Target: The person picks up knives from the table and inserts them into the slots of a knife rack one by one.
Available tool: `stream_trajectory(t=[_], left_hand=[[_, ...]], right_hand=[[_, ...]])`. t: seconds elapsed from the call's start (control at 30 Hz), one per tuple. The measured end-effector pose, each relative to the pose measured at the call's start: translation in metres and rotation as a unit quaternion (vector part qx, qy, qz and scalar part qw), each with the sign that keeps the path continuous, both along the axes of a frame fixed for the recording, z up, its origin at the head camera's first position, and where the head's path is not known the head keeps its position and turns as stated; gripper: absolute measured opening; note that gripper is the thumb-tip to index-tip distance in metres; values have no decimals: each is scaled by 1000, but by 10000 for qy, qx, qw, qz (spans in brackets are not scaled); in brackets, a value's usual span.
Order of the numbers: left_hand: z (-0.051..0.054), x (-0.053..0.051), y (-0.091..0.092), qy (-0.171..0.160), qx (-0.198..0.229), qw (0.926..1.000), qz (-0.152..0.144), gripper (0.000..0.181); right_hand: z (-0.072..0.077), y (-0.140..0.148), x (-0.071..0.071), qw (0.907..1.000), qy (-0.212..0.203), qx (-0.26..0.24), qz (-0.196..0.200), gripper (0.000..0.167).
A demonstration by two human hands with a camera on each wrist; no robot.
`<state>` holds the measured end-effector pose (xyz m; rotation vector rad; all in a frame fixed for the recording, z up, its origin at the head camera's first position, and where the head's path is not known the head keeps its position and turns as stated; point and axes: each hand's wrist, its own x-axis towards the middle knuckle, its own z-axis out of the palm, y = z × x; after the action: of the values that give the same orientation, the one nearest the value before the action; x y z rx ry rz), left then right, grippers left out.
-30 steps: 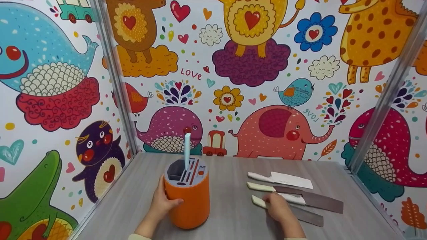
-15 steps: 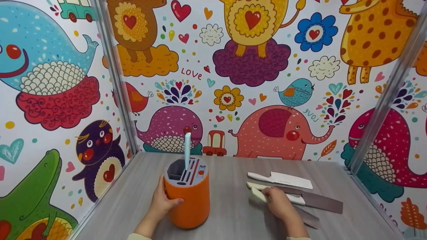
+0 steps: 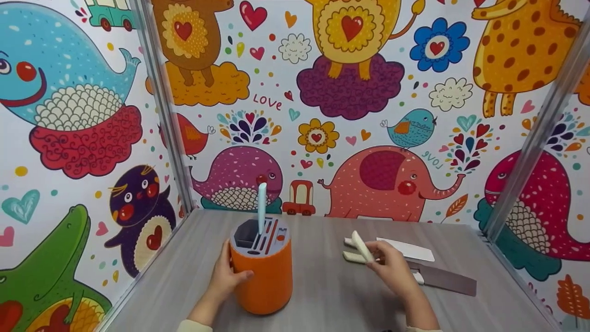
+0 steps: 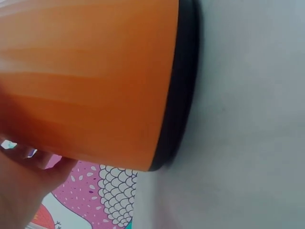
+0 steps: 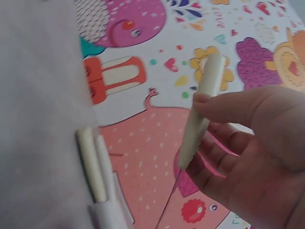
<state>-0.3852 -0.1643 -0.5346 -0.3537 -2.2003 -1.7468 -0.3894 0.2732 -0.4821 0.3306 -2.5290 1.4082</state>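
My left hand (image 3: 226, 279) is wrapped around the side of an orange knife block (image 3: 262, 286), which stands upright on the table. One pale blue handle (image 3: 262, 207) sticks up from its grey slotted top. To the right, my right hand (image 3: 394, 269) pinches a knife by its cream handle (image 3: 362, 246), thumb on one side and fingers on the other. In the right wrist view that handle (image 5: 205, 95) points up, and the thin blade edge (image 5: 169, 200) slants down. The left wrist view shows the block's orange wall (image 4: 95, 86) and dark base.
Under and beyond my right hand lie other knives: a cleaver with a whitish blade (image 3: 417, 251), a cream handle (image 3: 352, 256) and a wide brownish blade (image 3: 449, 280). My hand partly hides them. Printed wall panels enclose the grey table (image 3: 322, 295) at the back and sides.
My right hand has lifted the nearest knife off the table, tilting its handle upward, and moved slightly away from me over the other knives. The left hand keeps its hold on the block.
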Motion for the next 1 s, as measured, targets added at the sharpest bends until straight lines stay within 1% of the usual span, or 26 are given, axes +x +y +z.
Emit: stream_trajectory(t=[0.1, 0.2, 0.3, 0.43, 0.5, 0.57, 0.6, 0.67, 0.73, 0.8, 0.83, 0.9, 1.0], left_hand=[[5, 1, 0, 183, 83, 9998, 7, 102], [16, 5, 1, 357, 162, 9992, 124, 94], [30, 12, 4, 574, 269, 9971, 431, 82], [47, 23, 9, 980, 373, 9908, 859, 68], [56, 29, 12, 1268, 241, 9856, 1097, 65], [63, 35, 15, 1657, 29, 9776, 1300, 65], [66, 38, 16, 1874, -112, 9722, 1398, 65], [72, 44, 19, 2347, -362, 9583, 1590, 66], [77, 51, 23, 2754, -485, 9459, 1644, 68], [83, 59, 29, 3028, -572, 9372, 1634, 70], [85, 63, 32, 3118, -591, 9348, 1596, 70], [89, 71, 41, 3194, -563, 9355, 1406, 69], [93, 84, 57, 3094, -648, 9415, 1169, 65]], right_hand=[[12, -6, 6, 9986, -96, -474, -207, 39], [20, -15, 12, 9970, -67, -726, -249, 40], [24, -26, 16, 9945, 4, -1038, -164, 39], [26, -42, 22, 9881, 116, -1535, 27, 39], [26, -51, 25, 9836, 177, -1792, 131, 39], [26, -61, 29, 9784, 254, -2036, 244, 40], [26, -67, 31, 9761, 313, -2127, 305, 41], [25, -80, 35, 9725, 425, -2242, 459, 42], [25, -93, 41, 9694, 518, -2306, 670, 44], [25, -105, 47, 9677, 532, -2302, 883, 44], [25, -111, 50, 9660, 497, -2335, 993, 43], [25, -121, 57, 9633, 381, -2383, 1174, 44], [27, -133, 67, 9611, 171, -2398, 1358, 44]])
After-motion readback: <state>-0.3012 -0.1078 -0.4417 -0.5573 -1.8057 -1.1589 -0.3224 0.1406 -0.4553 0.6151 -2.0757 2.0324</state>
